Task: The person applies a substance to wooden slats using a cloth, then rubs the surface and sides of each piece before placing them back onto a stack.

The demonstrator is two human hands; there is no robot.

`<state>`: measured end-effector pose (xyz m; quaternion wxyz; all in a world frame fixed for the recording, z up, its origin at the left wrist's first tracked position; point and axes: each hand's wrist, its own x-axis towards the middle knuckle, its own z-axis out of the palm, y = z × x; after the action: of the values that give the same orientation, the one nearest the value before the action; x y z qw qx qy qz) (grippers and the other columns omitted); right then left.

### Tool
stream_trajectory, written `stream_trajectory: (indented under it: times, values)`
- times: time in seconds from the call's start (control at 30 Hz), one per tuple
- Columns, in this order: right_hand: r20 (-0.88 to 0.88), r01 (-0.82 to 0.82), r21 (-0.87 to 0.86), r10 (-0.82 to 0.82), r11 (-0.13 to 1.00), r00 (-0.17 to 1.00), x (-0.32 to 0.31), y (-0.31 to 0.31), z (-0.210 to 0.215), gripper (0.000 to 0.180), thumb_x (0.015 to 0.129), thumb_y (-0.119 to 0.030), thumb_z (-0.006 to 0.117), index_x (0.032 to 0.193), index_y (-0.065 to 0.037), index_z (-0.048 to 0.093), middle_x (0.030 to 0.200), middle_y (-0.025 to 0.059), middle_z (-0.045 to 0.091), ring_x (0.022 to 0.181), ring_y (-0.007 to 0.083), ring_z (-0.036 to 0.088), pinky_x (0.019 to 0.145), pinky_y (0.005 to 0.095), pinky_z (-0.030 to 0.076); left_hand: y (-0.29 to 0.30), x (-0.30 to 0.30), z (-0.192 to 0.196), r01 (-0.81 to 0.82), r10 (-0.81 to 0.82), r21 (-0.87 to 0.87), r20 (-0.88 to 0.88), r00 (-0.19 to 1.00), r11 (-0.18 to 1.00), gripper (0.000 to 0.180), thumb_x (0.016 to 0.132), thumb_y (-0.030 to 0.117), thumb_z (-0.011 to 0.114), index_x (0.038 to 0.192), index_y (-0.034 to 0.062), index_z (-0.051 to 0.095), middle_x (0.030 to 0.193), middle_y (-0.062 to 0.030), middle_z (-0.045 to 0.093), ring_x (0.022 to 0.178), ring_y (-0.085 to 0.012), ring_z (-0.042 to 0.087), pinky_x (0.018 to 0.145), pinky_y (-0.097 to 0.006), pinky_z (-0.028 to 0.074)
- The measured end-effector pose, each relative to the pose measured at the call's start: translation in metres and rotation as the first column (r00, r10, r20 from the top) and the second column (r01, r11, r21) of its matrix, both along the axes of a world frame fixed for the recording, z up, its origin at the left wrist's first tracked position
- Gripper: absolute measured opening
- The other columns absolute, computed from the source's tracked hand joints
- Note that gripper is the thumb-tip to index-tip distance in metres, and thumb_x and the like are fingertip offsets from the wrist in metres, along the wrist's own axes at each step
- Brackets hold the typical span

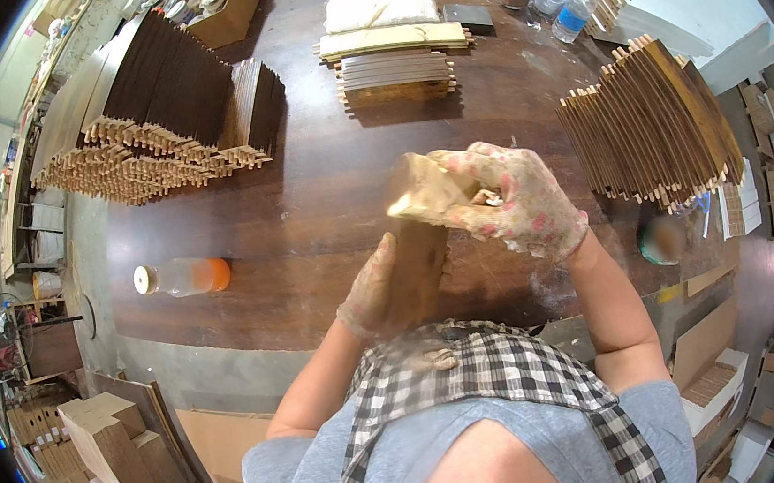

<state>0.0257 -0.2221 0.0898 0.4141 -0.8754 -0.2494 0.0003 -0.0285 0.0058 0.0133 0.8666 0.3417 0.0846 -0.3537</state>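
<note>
A brown wooden board (420, 271), smeared by motion, stands up in front of my apron above the table's near edge. My left hand (371, 290), in a thin pale glove, is closed around its lower part. At the board's upper end, my right hand (519, 195), in a glove with pink spots, has its fingers curled round a pale, blurred block-like piece (424, 190). A crumpled white scrap (488, 197) shows between the right fingers. Whether the pale piece is the board's own end or a separate thing, I cannot tell.
Brown slats with pale dowel ends are stacked at the left (156, 105), right (653, 124) and far middle (395, 71) of the dark table (309, 221). An orange-bottomed bottle (181, 276) lies at the left. A water bottle (575, 14) and a jar (661, 241) stand at the right.
</note>
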Motion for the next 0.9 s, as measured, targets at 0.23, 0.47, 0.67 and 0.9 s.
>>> stream_trajectory:
  times: [0.23, 0.47, 0.67, 0.9]
  values:
    - [0.029, 0.037, -0.028, -0.036, 0.999, 0.999, -0.007, -0.025, 0.005, 0.047, 0.079, -0.025, 0.077, 0.119, -0.002, 0.066, 0.095, 0.0150, 0.068, 0.079, 0.0266, 0.069, 0.071, 0.0323, 0.057, 0.015, -0.002, -0.013, 0.062, -0.064, -0.050, -0.045, 0.997, 0.997, 0.071, 0.102, 0.060, 0.037, 0.142, 0.0016, 0.044, 0.121, -0.0148, 0.061, 0.103, -0.0249, 0.062, 0.089, -0.036, 0.053]
    - [-0.049, 0.158, 0.022, -0.157, 0.987, 0.986, -0.004, -0.041, -0.013, 0.049, 0.079, -0.017, 0.079, 0.121, 0.003, 0.065, 0.096, 0.0107, 0.069, 0.074, 0.0120, 0.065, 0.059, 0.0256, 0.055, 0.016, 0.010, -0.008, 0.014, -0.016, -0.238, -0.008, 1.000, 0.971, 0.072, 0.102, 0.062, 0.033, 0.138, 0.0012, 0.047, 0.116, -0.0177, 0.062, 0.098, -0.0267, 0.065, 0.087, -0.039, 0.056]
    - [0.131, -0.038, -0.104, 0.052, 0.994, 0.990, -0.041, 0.020, 0.003, 0.032, 0.074, -0.025, 0.078, 0.104, -0.013, 0.073, 0.083, 0.0058, 0.066, 0.069, 0.0199, 0.067, 0.060, 0.0332, 0.056, 0.011, 0.036, -0.005, -0.182, 0.175, -0.192, -0.049, 0.983, 0.964, 0.070, 0.101, 0.062, 0.035, 0.129, -0.0003, 0.052, 0.105, -0.0170, 0.065, 0.094, -0.0275, 0.066, 0.082, -0.041, 0.058]
    - [0.243, 0.024, -0.376, 0.074, 0.926, 0.967, -0.057, 0.021, -0.001, 0.045, 0.073, -0.031, 0.079, 0.116, -0.018, 0.070, 0.083, 0.0027, 0.063, 0.067, 0.0168, 0.064, 0.058, 0.0310, 0.053, 0.013, 0.043, -0.014, -0.295, 0.292, -0.229, -0.046, 0.955, 0.928, 0.077, 0.098, 0.067, 0.037, 0.127, -0.0032, 0.051, 0.105, -0.0180, 0.064, 0.094, -0.0270, 0.066, 0.084, -0.039, 0.058]
